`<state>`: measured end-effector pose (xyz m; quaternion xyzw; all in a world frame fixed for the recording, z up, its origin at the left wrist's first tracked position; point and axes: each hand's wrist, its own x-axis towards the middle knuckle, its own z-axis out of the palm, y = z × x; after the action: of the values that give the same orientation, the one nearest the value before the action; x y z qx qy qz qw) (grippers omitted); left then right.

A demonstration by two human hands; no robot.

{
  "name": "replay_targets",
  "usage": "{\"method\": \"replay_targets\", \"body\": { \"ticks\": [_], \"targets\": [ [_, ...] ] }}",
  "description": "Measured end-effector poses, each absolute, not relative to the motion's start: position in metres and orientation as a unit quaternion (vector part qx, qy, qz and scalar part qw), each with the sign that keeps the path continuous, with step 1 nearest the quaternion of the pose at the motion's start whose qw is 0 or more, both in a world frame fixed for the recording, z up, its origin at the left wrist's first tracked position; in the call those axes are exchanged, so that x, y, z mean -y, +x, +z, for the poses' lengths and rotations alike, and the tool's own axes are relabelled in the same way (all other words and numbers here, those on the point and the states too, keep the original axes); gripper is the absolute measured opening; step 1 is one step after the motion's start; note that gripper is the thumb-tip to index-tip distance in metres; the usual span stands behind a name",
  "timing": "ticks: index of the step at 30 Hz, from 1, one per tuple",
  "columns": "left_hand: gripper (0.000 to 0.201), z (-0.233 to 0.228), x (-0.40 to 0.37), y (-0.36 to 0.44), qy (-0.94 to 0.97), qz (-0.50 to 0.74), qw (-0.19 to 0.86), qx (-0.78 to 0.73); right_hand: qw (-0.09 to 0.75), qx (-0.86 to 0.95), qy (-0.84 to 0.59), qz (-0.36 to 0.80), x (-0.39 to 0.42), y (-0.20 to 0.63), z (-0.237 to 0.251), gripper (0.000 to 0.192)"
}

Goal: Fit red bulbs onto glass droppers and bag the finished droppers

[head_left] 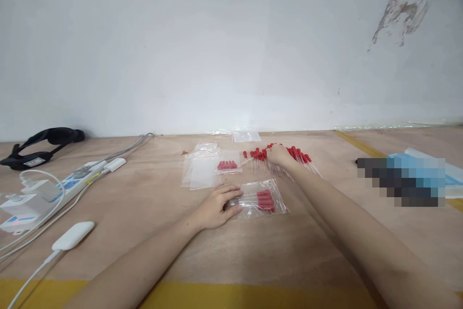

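My left hand (220,207) lies with fingers apart on the left end of a clear zip bag (249,210). Inside that bag are several clear, thin-stemmed droppers with red bulbs (265,200), bulbs toward the right. Farther back, my right hand (279,155) reaches into a spread of loose red-bulbed droppers (298,154). Its fingers are closed at a red bulb near the left part of the spread; the fingertips are partly hidden. Another bag of red-bulbed droppers (227,165) lies behind my left hand, beside a stack of flat clear bags (204,174).
At the left are a power strip (74,183) with plugs and cables, a white charger-like piece (73,235) and a black strap (43,147). A blue item (415,167), partly blurred, lies at the right. A white wall (181,58) bounds the wooden table's back.
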<state>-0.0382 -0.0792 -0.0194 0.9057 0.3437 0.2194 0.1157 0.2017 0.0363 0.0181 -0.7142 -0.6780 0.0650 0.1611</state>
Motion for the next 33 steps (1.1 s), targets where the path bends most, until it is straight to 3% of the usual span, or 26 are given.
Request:
{"method": "replay_targets", "body": {
  "ticks": [8,11,16,22,24,28,33],
  "targets": [
    [0.038,-0.018,0.08,-0.038,0.905,0.219,0.115,-0.347,0.152,0.767,-0.623,0.021,-0.021,0.19,0.012,0.024],
    [0.04,-0.017,0.081,-0.038,0.905,0.213,0.115,-0.349,0.141,0.807,-0.574,0.005,-0.021,0.186,0.008,0.031],
    [0.04,-0.017,0.081,-0.037,0.905,0.215,0.118,-0.349,0.129,0.837,-0.532,-0.03,-0.021,0.188,0.005,0.015],
    [0.039,-0.017,0.081,-0.038,0.905,0.221,0.124,-0.342,0.187,0.858,-0.466,-0.104,-0.005,0.199,0.016,0.015],
    [0.04,-0.017,0.081,-0.038,0.905,0.216,0.125,-0.344,0.224,0.851,-0.47,-0.068,0.005,0.216,0.02,0.016],
    [0.041,-0.018,0.082,-0.039,0.902,0.215,0.125,-0.353,0.275,0.83,-0.462,0.149,0.031,0.271,0.019,0.02],
    [0.042,-0.018,0.081,-0.039,0.898,0.218,0.127,-0.36,0.252,0.811,-0.471,0.238,0.05,0.32,0.008,0.026]
  ]
}}
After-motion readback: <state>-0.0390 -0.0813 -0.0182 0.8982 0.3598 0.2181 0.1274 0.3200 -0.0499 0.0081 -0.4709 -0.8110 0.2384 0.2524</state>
